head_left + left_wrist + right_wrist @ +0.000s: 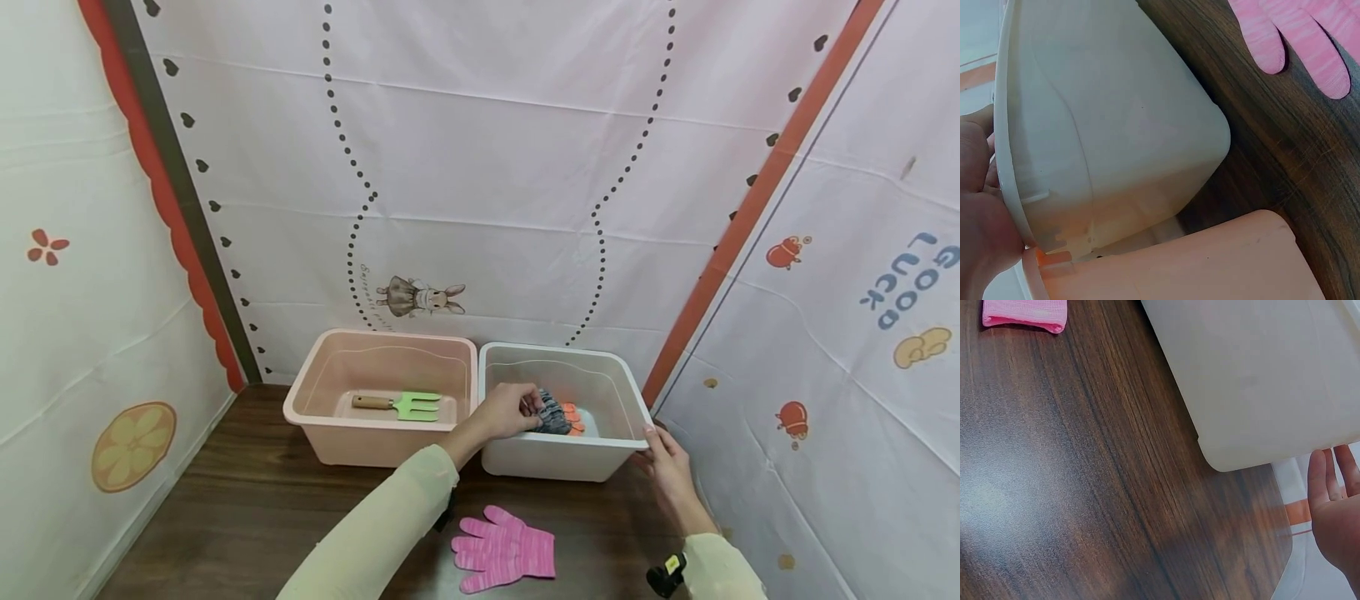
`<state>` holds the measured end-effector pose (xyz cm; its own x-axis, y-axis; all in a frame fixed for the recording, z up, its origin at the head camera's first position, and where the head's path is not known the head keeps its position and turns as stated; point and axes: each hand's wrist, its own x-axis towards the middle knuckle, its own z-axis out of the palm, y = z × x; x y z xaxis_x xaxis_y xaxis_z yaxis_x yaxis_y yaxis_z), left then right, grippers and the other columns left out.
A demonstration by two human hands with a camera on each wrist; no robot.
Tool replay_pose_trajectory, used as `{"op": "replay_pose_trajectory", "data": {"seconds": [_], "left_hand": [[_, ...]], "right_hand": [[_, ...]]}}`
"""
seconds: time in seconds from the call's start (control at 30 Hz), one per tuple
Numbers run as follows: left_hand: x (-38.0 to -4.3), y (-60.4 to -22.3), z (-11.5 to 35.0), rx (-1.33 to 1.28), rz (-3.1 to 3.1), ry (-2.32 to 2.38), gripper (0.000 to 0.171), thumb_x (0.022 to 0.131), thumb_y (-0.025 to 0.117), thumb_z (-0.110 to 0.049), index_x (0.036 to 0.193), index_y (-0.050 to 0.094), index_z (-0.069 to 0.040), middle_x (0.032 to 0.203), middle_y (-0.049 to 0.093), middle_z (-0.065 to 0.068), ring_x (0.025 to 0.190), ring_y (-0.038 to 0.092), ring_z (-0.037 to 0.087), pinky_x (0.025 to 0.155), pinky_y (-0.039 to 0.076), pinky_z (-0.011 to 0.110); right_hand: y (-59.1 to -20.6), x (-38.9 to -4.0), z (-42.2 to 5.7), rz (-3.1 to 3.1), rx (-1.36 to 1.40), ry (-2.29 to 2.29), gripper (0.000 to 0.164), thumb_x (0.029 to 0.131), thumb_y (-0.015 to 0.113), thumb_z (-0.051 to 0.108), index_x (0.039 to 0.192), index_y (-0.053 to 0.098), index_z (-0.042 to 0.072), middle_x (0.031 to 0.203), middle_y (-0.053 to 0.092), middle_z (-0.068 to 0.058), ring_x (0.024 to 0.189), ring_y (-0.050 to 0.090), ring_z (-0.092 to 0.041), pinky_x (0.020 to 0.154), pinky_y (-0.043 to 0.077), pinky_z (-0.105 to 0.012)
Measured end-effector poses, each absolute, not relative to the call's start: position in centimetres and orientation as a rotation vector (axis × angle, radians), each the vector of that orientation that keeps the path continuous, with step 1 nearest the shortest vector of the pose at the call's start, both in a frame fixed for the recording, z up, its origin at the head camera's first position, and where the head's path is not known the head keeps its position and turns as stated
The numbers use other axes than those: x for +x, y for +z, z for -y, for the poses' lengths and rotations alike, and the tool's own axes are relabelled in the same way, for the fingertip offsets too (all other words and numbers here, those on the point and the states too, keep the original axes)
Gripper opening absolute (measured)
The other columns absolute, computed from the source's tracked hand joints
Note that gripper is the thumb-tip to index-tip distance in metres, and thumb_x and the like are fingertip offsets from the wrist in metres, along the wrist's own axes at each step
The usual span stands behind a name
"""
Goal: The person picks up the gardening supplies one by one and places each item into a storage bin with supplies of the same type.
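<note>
Reaching over the front rim of a white plastic bin (547, 460), my left hand (512, 410) has its fingers curled at the edge of a dark grey striped knit glove (553, 414) and pinches it. Orange glove fingers (574, 418) show just right of the grey knit, inside the bin. My right hand (667, 467) grips the bin's front right corner, thumb on top of the rim. In the left wrist view the bin wall hides the left fingers. A pink glove (504, 550) lies flat on the table in front of the bin.
Close on the left of the white bin stands a pink-peach bin (382, 440). A green hand fork (412, 406) with a wooden handle lies in it. The dark wooden table (247, 500) is bounded by printed cloth walls (480, 167) at the back and sides.
</note>
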<state>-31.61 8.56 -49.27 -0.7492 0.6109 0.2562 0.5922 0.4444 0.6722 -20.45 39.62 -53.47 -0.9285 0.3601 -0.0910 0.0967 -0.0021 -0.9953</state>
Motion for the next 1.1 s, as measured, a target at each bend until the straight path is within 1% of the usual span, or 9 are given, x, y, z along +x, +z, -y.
{"op": "replay_pose_trajectory", "data": {"seconds": [0.2,0.37,0.47,0.6,0.67,0.73,0.8,0.9,1.1], "left_hand": [[-31.67,-49.39,-8.6,1.113,-2.664,1.159,0.016,0.094,0.083,-0.014,0.101,0.069,-0.014,0.092,0.066,-0.007,0.082,0.061,0.003,0.076,0.054,0.019],[-31.73,-49.42,-8.57,1.125,-2.66,1.156,0.016,0.093,0.083,-0.014,0.101,0.069,-0.013,0.092,0.066,-0.007,0.082,0.061,0.003,0.076,0.054,0.018],[-31.77,-49.37,-8.56,1.13,-2.648,1.166,0.017,0.092,0.084,-0.013,0.101,0.069,-0.013,0.093,0.067,-0.005,0.083,0.062,0.005,0.076,0.054,0.019],[-31.83,-49.34,-8.56,1.127,-2.623,1.171,0.017,0.092,0.083,-0.013,0.102,0.069,-0.014,0.096,0.069,-0.003,0.086,0.064,0.007,0.078,0.054,0.019],[-31.79,-49.26,-8.53,1.126,-2.606,1.167,0.016,0.093,0.082,-0.014,0.104,0.07,-0.014,0.098,0.07,-0.002,0.089,0.065,0.009,0.08,0.054,0.02],[-31.74,-49.14,-8.48,1.124,-2.589,1.172,0.017,0.093,0.082,-0.015,0.105,0.071,-0.013,0.1,0.071,-0.001,0.091,0.066,0.011,0.081,0.054,0.02],[-31.66,-48.99,-8.44,1.127,-2.57,1.186,0.018,0.093,0.082,-0.016,0.107,0.071,-0.012,0.102,0.072,0.002,0.093,0.068,0.014,0.082,0.055,0.021],[-31.59,-48.91,-8.39,1.123,-2.566,1.192,0.02,0.094,0.082,-0.021,0.109,0.072,-0.013,0.104,0.072,0.002,0.095,0.069,0.015,0.084,0.055,0.022],[-31.75,-49.17,-8.49,1.117,-2.59,1.187,0.018,0.093,0.08,-0.02,0.11,0.074,-0.014,0.103,0.072,0.001,0.095,0.067,0.013,0.085,0.054,0.023]], "right_hand": [[-53.54,-20.48,-39.7,2.087,-0.485,2.052,0.071,0.11,0.052,0.049,0.16,0.038,0.002,0.116,0.064,0.017,0.098,0.067,0.003,0.095,0.058,-0.026],[-53.56,-20.5,-39.76,2.113,-0.482,2.037,0.07,0.11,0.05,0.05,0.162,0.037,0.004,0.124,0.062,0.012,0.099,0.066,0.005,0.092,0.057,-0.022],[-53.57,-20.5,-39.81,2.123,-0.477,2.035,0.07,0.111,0.049,0.049,0.162,0.036,0.004,0.129,0.061,0.009,0.1,0.066,0.005,0.093,0.057,-0.023],[-53.55,-20.46,-39.81,2.126,-0.486,2.034,0.07,0.111,0.049,0.05,0.162,0.036,0.004,0.13,0.06,0.009,0.1,0.066,0.005,0.095,0.057,-0.024],[-53.55,-20.46,-39.79,2.128,-0.49,2.032,0.07,0.111,0.049,0.05,0.162,0.036,0.005,0.132,0.059,0.006,0.1,0.065,0.005,0.095,0.057,-0.024],[-53.54,-20.48,-39.75,2.131,-0.49,2.031,0.071,0.111,0.049,0.05,0.163,0.035,0.004,0.138,0.058,0.001,0.1,0.065,0.005,0.095,0.057,-0.024],[-53.51,-20.49,-39.72,2.138,-0.488,2.028,0.072,0.11,0.049,0.051,0.163,0.035,0.004,0.146,0.054,-0.006,0.1,0.065,0.006,0.095,0.057,-0.023],[-53.46,-20.53,-39.65,2.139,-0.484,2.029,0.073,0.11,0.049,0.051,0.163,0.034,0.003,0.152,0.048,-0.013,0.099,0.065,0.006,0.094,0.057,-0.023],[-53.46,-20.57,-39.6,2.128,-0.492,2.029,0.072,0.11,0.049,0.051,0.163,0.035,0.003,0.152,0.048,-0.014,0.099,0.065,0.006,0.092,0.057,-0.021]]}}
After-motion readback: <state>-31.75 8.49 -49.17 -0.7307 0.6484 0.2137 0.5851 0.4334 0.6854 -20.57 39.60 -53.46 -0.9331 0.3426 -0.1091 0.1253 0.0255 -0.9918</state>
